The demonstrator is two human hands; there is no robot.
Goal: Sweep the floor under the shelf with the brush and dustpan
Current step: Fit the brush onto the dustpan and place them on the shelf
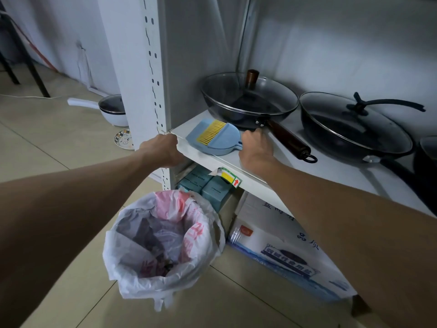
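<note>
Left hand (163,147) gripped shelf (227,159) at front-left corner edge. Right hand (256,147) curled at dustpan (212,138) handle tip; hold could not be told. Dustpan lay flat near that corner, between hands, long axis along front edge, handle toward right hand, the nearer one.

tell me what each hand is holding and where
Left hand grips the shelf board at its front corner. Right hand is at the handle end of the dustpan; whether it grips cannot be told.
</note>
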